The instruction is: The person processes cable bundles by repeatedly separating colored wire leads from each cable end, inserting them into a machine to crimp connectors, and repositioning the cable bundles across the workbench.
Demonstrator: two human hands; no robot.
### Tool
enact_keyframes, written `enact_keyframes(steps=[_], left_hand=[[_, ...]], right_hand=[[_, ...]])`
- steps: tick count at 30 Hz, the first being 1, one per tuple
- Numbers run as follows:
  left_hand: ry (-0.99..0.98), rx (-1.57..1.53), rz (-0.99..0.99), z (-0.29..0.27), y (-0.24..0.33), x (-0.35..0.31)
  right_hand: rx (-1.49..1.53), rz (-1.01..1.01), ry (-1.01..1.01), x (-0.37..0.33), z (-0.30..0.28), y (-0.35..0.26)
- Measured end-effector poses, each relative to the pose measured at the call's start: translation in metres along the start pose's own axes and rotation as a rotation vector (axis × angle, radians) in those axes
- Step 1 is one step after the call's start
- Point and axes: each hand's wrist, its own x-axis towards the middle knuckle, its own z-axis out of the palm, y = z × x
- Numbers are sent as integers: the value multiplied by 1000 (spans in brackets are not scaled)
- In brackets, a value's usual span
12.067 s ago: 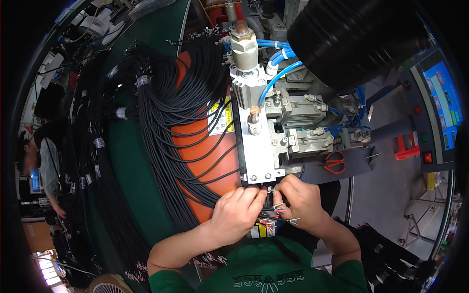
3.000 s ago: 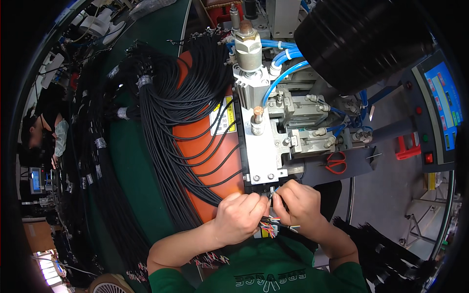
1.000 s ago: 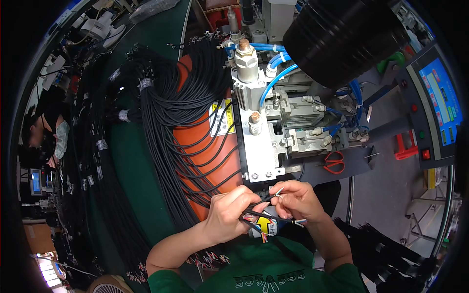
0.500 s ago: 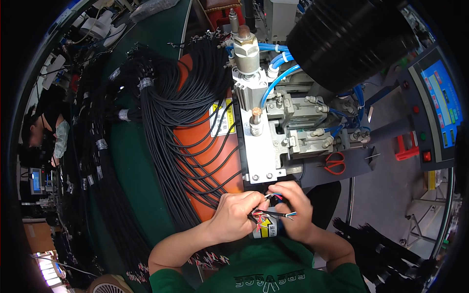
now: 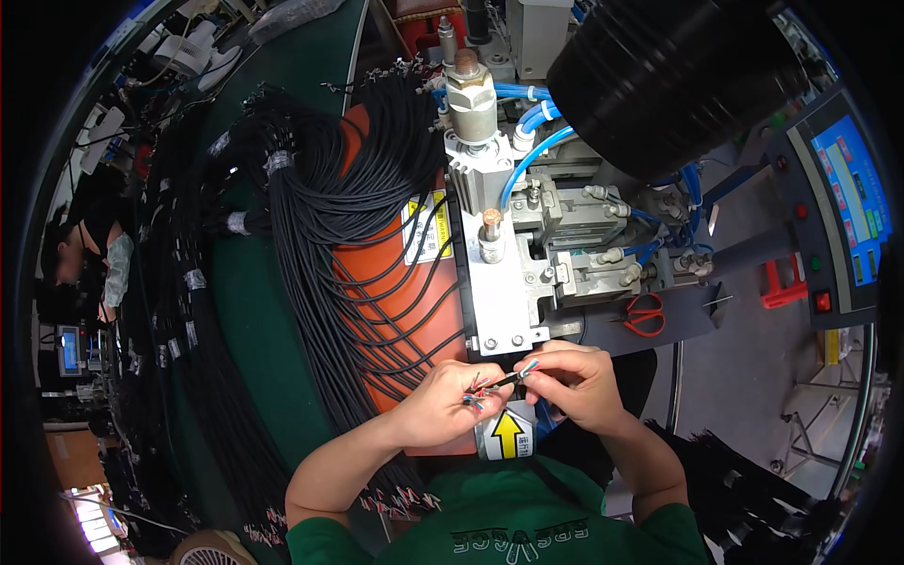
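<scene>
- Left hand [image 5: 441,405]: grip closed on black cables [image 5: 507,380].
- Right hand [image 5: 578,384]: grip narrow, pinching coloured wire ends [image 5: 530,367].
- Red-handled scissors [image 5: 644,329] lie beyond, right.

Cable bundle [image 5: 306,282] left of the machine [image 5: 499,301], scissors [image 5: 644,314] and screen [image 5: 852,193] to its right.

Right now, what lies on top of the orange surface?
Black cables spread across the orange surface, crossing a printed label. What lies beneath their thickest part, or behind the left hand, is hidden.
</scene>
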Motion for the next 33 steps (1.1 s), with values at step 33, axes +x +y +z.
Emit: enact_keyframes(steps=[33], left_hand=[[107, 1233, 356, 25, 9, 4]], right_hand=[[-989, -361, 30, 0, -4, 5]])
